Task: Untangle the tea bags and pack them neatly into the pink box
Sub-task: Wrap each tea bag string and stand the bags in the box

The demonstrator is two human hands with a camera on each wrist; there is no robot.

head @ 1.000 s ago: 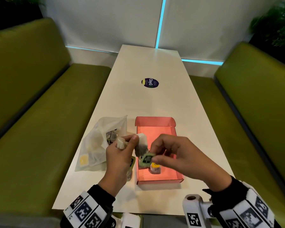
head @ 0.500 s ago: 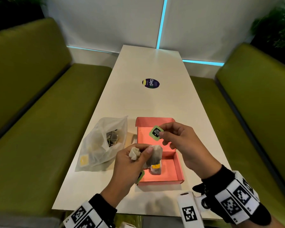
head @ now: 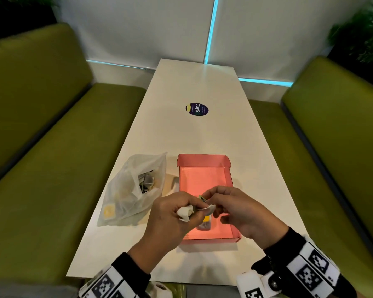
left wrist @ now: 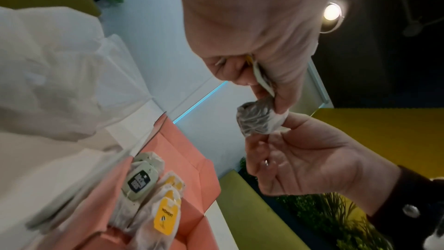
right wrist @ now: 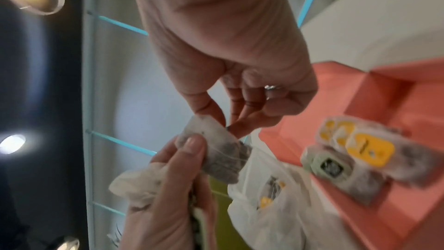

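I hold both hands together above the near end of the pink box [head: 205, 173]; my left hand [head: 172, 220] grips a crumpled clump of tea bags [right wrist: 134, 183], thumb curled over it so the rest cannot slip while I work one loose; my right hand [head: 243, 214] pinches the top corner of a single tea bag [right wrist: 216, 151] between thumb and forefinger, and a green tag [head: 202, 198] peeks out between my two hands; I judge I grip it this way to draw this bag and its string free of the clump; the string itself wraps around the bag in the right wrist view.

The pink box lies open on the white tabletop [head: 194, 134] at my 12 o'clock, its lid flap folded back at the far end, so I can drop bags straight down; the packed tea bags [left wrist: 153, 193] sit side by side at its near end; I count about four there, two with yellow tags and two with green, though overlap makes the count unsure.

One plastic bag [head: 134, 188] lies at my 10 o'clock just beside the box, mouth facing it, with more tangled bags inside, too jumbled to count; one round sticker [head: 197, 109] sits further up the tabletop at 12 o'clock.
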